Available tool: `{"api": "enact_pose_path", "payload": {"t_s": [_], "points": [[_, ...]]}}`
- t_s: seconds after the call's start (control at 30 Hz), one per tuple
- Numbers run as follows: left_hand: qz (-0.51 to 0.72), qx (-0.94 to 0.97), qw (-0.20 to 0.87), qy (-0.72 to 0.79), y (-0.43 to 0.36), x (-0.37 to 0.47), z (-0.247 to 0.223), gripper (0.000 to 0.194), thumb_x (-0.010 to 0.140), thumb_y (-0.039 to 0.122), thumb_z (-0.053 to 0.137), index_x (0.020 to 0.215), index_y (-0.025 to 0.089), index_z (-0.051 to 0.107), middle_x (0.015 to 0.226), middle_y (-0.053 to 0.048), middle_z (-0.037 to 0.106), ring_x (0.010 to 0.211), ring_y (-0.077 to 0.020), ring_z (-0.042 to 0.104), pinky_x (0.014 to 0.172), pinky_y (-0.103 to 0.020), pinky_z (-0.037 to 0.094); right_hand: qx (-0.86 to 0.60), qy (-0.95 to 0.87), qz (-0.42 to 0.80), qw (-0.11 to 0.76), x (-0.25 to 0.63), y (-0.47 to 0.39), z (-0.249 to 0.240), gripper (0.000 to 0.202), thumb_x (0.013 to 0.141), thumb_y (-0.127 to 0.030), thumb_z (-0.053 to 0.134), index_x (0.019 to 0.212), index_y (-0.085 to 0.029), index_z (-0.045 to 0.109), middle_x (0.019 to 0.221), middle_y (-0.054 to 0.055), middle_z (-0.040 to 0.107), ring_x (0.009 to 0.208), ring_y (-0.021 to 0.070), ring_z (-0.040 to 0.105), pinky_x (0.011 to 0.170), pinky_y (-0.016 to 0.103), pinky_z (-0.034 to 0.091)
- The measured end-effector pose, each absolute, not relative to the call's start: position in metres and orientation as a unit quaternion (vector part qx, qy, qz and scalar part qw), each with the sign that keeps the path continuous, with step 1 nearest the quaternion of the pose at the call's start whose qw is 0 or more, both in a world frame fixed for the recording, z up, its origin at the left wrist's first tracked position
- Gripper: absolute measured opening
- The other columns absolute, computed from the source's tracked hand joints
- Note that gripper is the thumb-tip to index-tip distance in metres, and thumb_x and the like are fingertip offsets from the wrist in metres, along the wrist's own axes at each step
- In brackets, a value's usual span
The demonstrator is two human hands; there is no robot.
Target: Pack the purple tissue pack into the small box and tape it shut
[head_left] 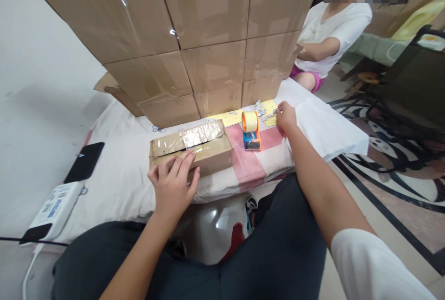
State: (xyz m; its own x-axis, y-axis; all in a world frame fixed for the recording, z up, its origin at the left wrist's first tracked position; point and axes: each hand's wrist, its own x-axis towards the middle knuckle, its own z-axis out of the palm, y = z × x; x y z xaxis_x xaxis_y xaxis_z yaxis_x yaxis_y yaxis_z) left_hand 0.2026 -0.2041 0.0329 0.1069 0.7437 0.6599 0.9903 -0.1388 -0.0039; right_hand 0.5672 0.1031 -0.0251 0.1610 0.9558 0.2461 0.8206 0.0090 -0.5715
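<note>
A small cardboard box [212, 149] with shiny clear tape along its top lies on the cloth-covered surface. My left hand [175, 177] rests on its near side, fingers spread over the top edge and not wrapped round it. To the right of the box stands an orange and blue tape dispenser [251, 130] with a roll of yellowish tape. Further right, my right hand [287, 117] is closed in a pinch at a small grey piece [276, 111], over a yellow patch of the cloth. Several similar grey pieces [261, 111] lie scattered just left of its fingertips.
Large taped cardboard boxes [212, 68] form a wall behind the work area. A black phone [84, 162] and a white power strip [55, 209] lie at the left. White sheeting [323, 124] covers the right side. Another person in a white shirt [337, 35] sits beyond the boxes.
</note>
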Motion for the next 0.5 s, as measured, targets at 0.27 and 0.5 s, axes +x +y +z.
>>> {"api": "enact_pose_path", "payload": {"t_s": [0.27, 0.5], "points": [[-0.267, -0.707, 0.238, -0.610, -0.2037, 0.2026, 0.0323, 0.039, 0.090, 0.028, 0.066, 0.129, 0.023, 0.061, 0.124, -0.006, 0.075, 0.110, -0.0331, 0.058, 0.094, -0.048, 0.029, -0.710, -0.608, 0.121, 0.335, 0.5636, 0.0959, -0.0178, 0.012, 0.082, -0.015, 0.055, 0.088, -0.021, 0.063, 0.097, 0.010, 0.068, 0.089, 0.0263, 0.057, 0.080, 0.038, 0.044], [-0.269, -0.708, 0.249, -0.604, -0.2022, 0.2007, 0.0304, 0.042, 0.089, 0.029, 0.067, 0.130, 0.023, 0.060, 0.120, -0.007, 0.076, 0.109, -0.0343, 0.059, 0.093, -0.049, 0.029, -0.676, -0.587, 0.160, 0.417, 0.5603, 0.0939, -0.0139, 0.006, 0.081, -0.015, 0.055, 0.083, -0.019, 0.058, 0.089, 0.009, 0.065, 0.082, 0.0223, 0.055, 0.078, 0.036, 0.044]]}}
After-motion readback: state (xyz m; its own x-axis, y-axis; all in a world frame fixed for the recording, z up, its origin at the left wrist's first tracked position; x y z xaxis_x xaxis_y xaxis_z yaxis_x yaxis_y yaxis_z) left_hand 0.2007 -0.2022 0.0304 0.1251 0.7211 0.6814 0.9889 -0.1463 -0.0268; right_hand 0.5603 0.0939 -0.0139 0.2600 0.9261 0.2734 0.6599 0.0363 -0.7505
